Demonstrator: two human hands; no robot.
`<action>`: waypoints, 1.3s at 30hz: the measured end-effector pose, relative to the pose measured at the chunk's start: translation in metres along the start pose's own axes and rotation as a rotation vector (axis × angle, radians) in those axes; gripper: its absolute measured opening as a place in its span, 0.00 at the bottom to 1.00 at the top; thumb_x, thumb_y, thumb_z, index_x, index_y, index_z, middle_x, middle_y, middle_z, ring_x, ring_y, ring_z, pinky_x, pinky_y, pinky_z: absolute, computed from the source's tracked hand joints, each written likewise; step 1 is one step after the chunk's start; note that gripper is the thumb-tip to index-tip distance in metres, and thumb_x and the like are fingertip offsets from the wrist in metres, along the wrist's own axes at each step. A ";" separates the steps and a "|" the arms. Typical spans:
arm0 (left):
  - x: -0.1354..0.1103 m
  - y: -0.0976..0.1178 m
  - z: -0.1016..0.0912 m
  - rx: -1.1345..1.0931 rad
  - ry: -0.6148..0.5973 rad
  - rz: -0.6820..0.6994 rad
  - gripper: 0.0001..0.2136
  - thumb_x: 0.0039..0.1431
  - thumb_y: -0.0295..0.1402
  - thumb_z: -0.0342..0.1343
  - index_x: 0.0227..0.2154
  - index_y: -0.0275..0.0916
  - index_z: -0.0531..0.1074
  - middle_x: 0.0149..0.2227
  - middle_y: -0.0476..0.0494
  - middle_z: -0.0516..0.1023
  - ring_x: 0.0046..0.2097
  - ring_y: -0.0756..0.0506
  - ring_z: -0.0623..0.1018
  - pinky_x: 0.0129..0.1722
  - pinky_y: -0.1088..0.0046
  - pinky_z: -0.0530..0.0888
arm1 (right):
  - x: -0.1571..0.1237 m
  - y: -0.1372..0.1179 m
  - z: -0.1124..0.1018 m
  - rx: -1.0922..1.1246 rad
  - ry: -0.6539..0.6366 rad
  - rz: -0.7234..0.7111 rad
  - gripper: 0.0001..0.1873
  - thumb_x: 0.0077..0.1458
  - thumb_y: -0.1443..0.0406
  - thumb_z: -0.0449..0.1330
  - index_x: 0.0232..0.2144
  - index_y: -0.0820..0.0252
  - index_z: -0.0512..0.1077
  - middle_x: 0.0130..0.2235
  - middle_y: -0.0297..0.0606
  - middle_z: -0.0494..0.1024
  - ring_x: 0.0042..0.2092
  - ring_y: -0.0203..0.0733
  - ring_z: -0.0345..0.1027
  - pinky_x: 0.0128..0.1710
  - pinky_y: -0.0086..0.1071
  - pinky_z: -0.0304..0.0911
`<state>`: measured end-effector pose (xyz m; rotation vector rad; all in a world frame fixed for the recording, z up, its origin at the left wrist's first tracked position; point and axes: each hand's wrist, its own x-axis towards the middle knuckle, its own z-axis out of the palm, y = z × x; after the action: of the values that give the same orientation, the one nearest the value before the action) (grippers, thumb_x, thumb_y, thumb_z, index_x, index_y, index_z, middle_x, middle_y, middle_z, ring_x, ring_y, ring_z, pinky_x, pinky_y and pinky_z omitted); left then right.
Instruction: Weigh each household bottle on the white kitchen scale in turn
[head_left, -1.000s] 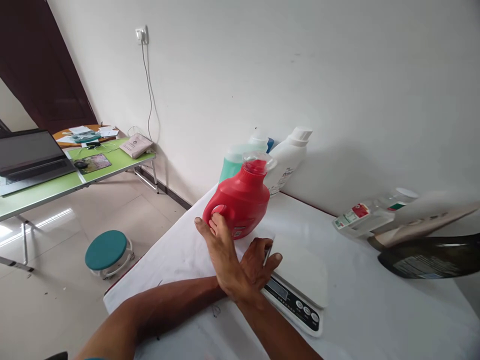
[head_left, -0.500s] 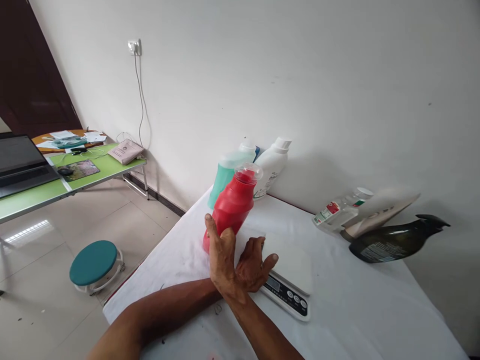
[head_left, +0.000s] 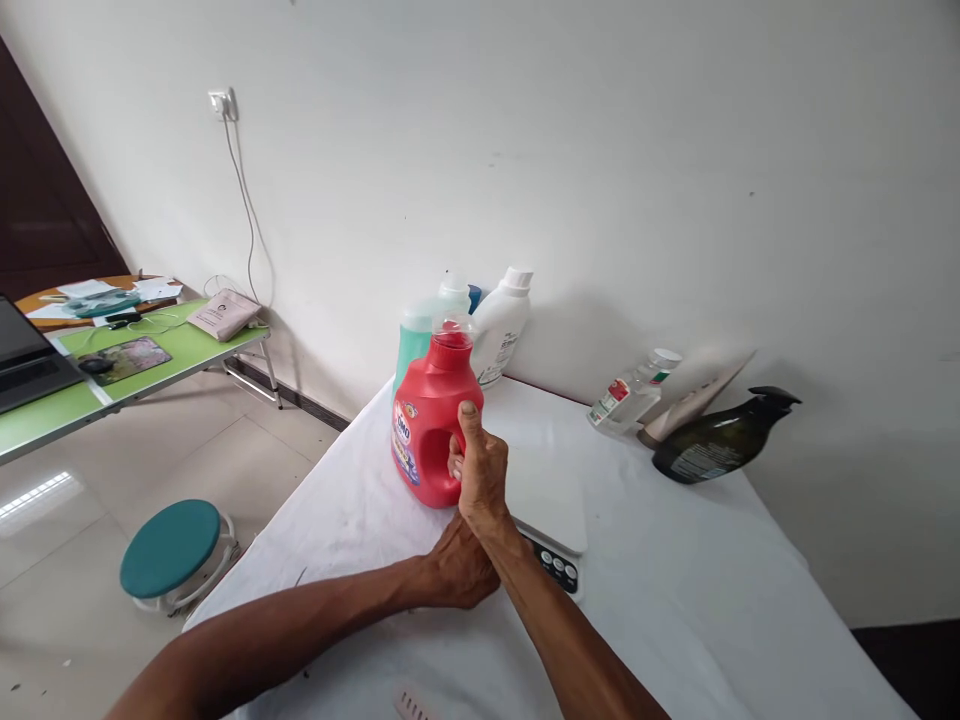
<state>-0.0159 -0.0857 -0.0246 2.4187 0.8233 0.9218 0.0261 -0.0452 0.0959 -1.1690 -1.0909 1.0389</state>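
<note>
My right hand [head_left: 485,468] is wrapped around the handle of a red laundry detergent bottle [head_left: 442,385], thumb pointing up. The bottle is upright on the white cloth, its label facing left and a clear cap on its neck. Crossing beneath my right wrist, my left hand [head_left: 461,568] lies close to the left side of a white digital kitchen scale [head_left: 551,500]. Its fingers are hidden behind my right forearm. That forearm also covers part of the scale's display panel.
Behind the red bottle stand a green bottle [head_left: 414,345] and a white bottle [head_left: 504,325]. To the right are a clear bottle [head_left: 634,398], a beige tube [head_left: 694,400] and a dark pump bottle [head_left: 720,440]. A teal stool [head_left: 171,548] stands left of the table [head_left: 352,500].
My right hand has closed on the bottle's handle, and the bottle has turned so its label and handle show. My left hand has slipped behind my right forearm. The view has shifted right.
</note>
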 end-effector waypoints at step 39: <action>0.045 -0.042 -0.019 -0.439 0.365 -0.561 0.13 0.68 0.28 0.43 0.50 0.36 0.69 0.47 0.37 0.78 0.43 0.47 0.80 0.48 0.62 0.80 | 0.032 -0.050 -0.181 0.098 0.312 -0.143 0.35 0.42 0.34 0.62 0.15 0.54 0.57 0.10 0.25 0.53 0.11 0.28 0.42 0.09 0.26 0.42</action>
<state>-0.0174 -0.0222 -0.0145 1.5472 1.1971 1.1684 0.2118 -0.0491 0.1365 -1.1137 -0.8547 0.7607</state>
